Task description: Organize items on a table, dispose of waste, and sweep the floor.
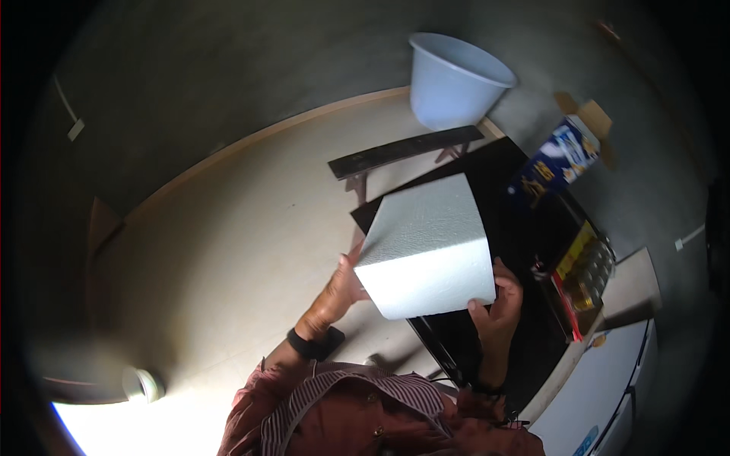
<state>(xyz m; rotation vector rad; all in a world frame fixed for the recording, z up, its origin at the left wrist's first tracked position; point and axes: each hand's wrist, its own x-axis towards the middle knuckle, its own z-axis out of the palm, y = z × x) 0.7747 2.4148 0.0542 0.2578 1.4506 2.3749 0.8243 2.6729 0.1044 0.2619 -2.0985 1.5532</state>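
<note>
Between my two hands is a white foam box (426, 277), tilted, with its grey-lit upper face toward the far side. My left hand (342, 292) grips its left edge, the thumb showing and the other fingers partly hidden behind it. On the right, my right hand (498, 304) holds the lower right corner with thumb and fingers. The box is held over the near-left part of a black table (494, 182). Whether anything is inside the box cannot be seen.
A blue printed carton (559, 159) with raised flaps stands on the table's far right. Nearer is a tray of glass jars (589, 277). Beyond the table are a dark bench (403, 152) and a large pale-blue tub (449, 91). A white appliance (601, 380) is at lower right.
</note>
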